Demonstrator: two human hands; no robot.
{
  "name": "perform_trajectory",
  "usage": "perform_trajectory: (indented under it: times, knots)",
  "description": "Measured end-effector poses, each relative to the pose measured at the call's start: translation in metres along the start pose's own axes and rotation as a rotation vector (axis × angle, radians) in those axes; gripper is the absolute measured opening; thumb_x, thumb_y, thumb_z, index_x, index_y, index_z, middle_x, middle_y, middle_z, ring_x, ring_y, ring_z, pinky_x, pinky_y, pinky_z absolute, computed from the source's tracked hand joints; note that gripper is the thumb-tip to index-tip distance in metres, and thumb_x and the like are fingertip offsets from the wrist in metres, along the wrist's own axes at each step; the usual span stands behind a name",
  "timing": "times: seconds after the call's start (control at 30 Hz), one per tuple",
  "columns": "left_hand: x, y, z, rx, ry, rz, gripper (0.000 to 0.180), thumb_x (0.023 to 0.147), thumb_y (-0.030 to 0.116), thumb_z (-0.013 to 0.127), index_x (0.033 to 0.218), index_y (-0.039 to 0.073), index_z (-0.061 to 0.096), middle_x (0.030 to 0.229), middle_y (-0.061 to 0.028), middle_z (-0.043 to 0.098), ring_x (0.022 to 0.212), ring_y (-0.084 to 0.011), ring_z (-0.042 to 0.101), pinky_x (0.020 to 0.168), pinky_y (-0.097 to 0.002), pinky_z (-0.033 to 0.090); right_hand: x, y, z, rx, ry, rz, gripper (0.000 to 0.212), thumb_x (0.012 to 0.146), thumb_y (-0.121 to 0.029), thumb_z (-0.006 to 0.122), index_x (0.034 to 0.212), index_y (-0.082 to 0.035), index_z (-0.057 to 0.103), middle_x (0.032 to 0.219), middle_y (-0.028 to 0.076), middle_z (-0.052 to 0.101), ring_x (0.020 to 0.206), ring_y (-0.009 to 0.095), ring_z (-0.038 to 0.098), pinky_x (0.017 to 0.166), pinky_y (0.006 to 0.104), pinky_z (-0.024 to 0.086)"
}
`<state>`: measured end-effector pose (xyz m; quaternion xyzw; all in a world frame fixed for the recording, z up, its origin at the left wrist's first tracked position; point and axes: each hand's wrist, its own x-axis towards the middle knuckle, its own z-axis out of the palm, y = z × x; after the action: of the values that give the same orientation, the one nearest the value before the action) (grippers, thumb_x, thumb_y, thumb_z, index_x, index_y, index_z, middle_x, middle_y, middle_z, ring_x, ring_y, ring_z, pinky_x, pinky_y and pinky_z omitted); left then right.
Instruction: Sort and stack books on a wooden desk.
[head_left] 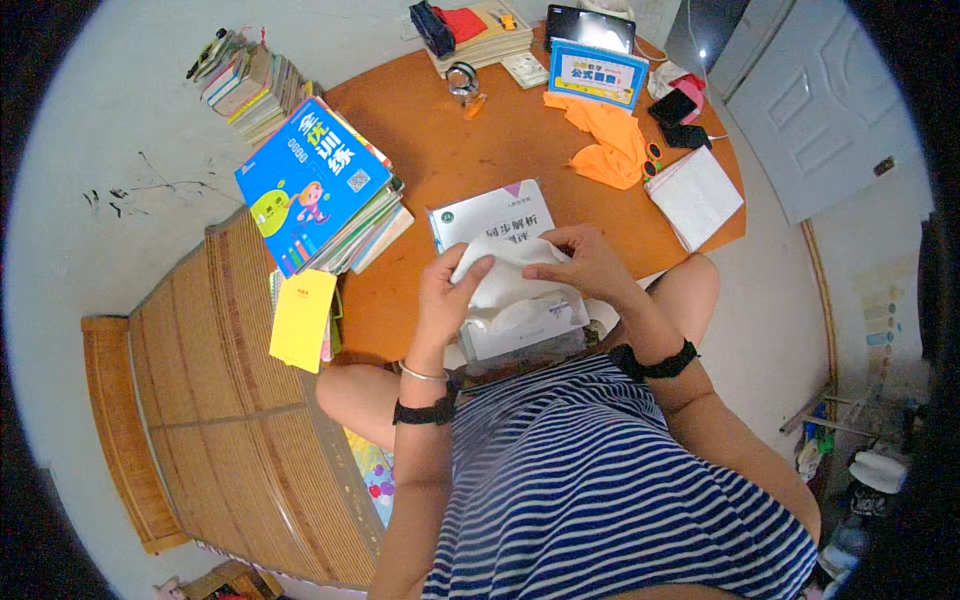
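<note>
Between my two hands I hold a soft white sheet, like a tissue or thin cloth (505,270). My left hand (440,300) pinches its left side with the thumb on top. The thumb and fingers of my right hand (595,268) grip its right side. Beneath it, at the table's near edge, lies a pale booklet (488,205) with a purple corner, its middle covered by the sheet. Just below the sheet, close to my lap, is a white-and-clear plastic packet (530,328); I cannot tell what it contains.
On the wooden table (420,130), a tall book stack (318,190) stands left with yellow booklets (302,318) beside it. A glass jar (463,80), blue desk calendar-like card (598,75), orange cloth (608,140), dark phone (673,107) and white paper pad (693,198) lie farther off.
</note>
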<state>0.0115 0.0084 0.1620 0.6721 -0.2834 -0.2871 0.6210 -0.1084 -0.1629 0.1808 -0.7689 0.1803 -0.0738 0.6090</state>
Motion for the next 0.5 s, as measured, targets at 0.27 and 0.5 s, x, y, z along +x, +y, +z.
perform_trajectory:
  times: [0.27, 0.5]
  knots:
    - [0.012, 0.003, -0.024, 0.121, 0.231, 0.264, 0.007, 0.078, 0.003, 0.064, 0.082, -0.002, 0.061, 0.076, -0.0023, 0.052, 0.072, -0.0095, 0.048, 0.063, -0.0218, 0.038, 0.031, 0.045, -0.024, -0.602, 0.233, -0.371, 0.014, 0.070, -0.014, 0.070, 0.078, -0.003, 0.064, 0.077, 0.009, 0.059, 0.076, 0.024, 0.057, 0.069, 0.0332, 0.045]
    - [0.028, 0.019, -0.056, 0.122, 0.517, 0.429, 0.013, 0.075, -0.005, 0.060, 0.087, -0.001, 0.060, 0.089, -0.0054, 0.056, 0.082, -0.0131, 0.053, 0.075, -0.0235, 0.042, 0.030, -0.015, -0.046, -0.523, 0.716, -0.528, 0.026, 0.063, 0.003, 0.062, 0.088, -0.005, 0.066, 0.085, 0.010, 0.063, 0.089, 0.026, 0.058, 0.083, 0.0372, 0.044]
